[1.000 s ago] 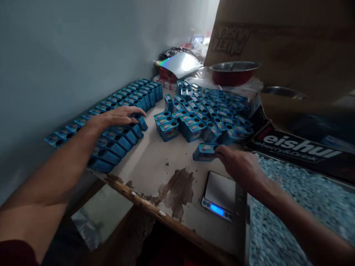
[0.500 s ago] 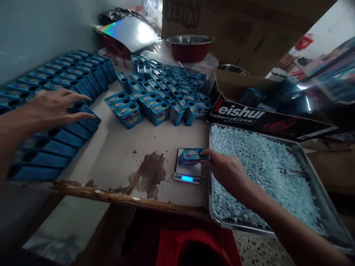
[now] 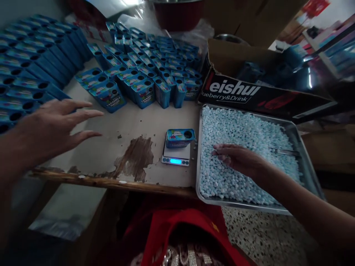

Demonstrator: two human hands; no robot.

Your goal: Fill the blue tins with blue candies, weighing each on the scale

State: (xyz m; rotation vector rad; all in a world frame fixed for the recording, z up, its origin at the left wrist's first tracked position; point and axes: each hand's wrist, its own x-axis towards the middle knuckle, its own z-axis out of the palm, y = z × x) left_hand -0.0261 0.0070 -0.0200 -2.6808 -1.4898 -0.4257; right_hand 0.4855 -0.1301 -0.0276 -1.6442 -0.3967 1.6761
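While one small blue tin with a round hole in its lid (image 3: 180, 137) sat on the little digital pocket scale with a lit blue display (image 3: 176, 155), no pellets could be seen going into it, so the filling of this tin looked barely begun, as far as the view showed. The right hand (image 3: 238, 159) lay low over the pale blue pellets (image 3: 249, 136) heaped in the shallow rectangular steel tray (image 3: 294, 129), fingers loosely curled and pointing toward the scale; whether it pinched any pellets could not be told. The left hand (image 3: 52, 129) hovered flat above the worn pale surface (image 3: 133, 122) with fingers spread wide, gripping nothing, close beside the rows of blue tins lying along the wall side (image 3: 33, 66). Beyond the scale stood a dense cluster of upright blue tins with printed lids (image 3: 144, 70); if those remained to be weighed, much of the work was left. Behind the tray rested a black cardboard box with white lettering (image 3: 249, 94), and a red bowl with a steel rim (image 3: 177, 14) stood at the far edge. A brown patch of stripped coating (image 3: 135, 155) marked the surface near its front edge.
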